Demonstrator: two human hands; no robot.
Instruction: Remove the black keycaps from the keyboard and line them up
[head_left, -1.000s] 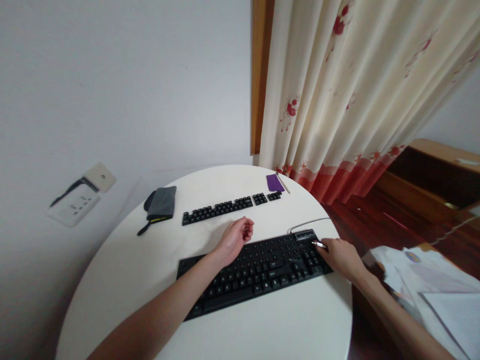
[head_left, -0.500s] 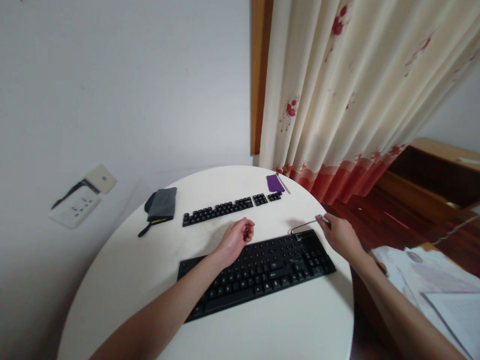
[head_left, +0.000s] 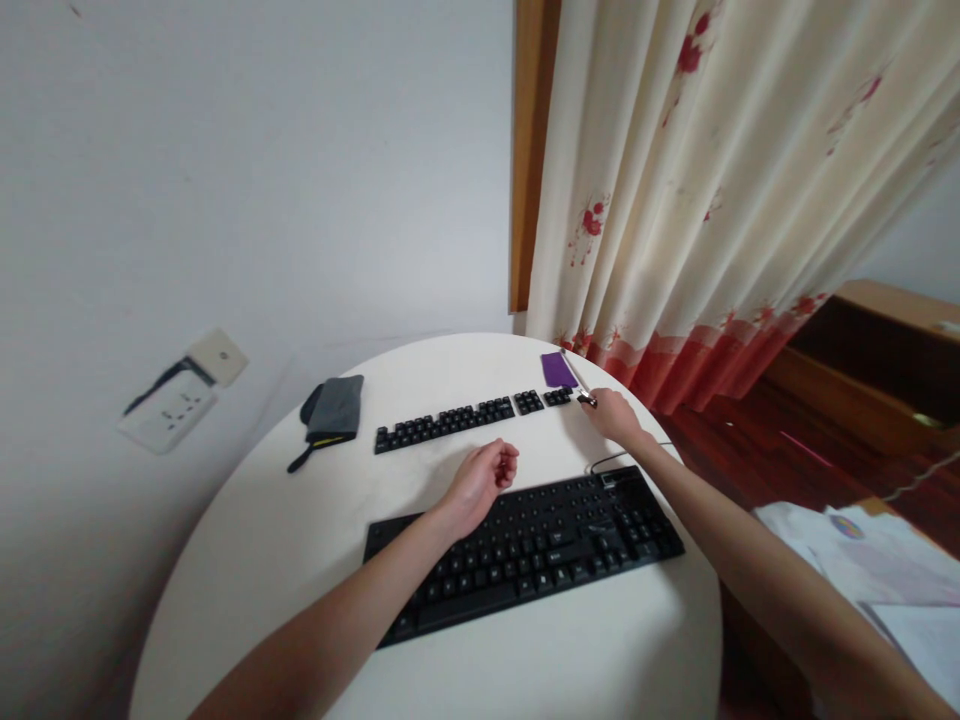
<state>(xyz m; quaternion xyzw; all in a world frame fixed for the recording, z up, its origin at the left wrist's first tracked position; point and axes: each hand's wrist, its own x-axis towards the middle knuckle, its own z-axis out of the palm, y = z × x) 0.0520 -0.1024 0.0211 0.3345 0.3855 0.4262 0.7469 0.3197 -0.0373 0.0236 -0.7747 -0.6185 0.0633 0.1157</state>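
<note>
A black keyboard (head_left: 540,550) lies across the white round table, with the top row of keys gone from its upper part. My left hand (head_left: 480,485) rests over its upper left edge, fingers loosely curled and nothing visible in them. At the right end of a row of loose black keycaps (head_left: 442,424), my right hand (head_left: 616,415) pinches a small metal keycap puller (head_left: 586,397). Something small and black shows by the puller's tip, too small to name. Just behind lie a purple cloth (head_left: 558,370) and a thin light stick (head_left: 574,370), possibly a brush.
A grey pouch (head_left: 335,406) with a black strap sits at the table's left back. The keyboard's cable (head_left: 611,458) runs off right beneath my right forearm. Papers (head_left: 862,560) lie beyond the table's right edge. Wall and curtain (head_left: 645,230) stand behind.
My right hand has moved left and away from me, from beside the keyboard's cable to the keycap row's right end, carrying the puller. My left hand keeps its place over the keyboard.
</note>
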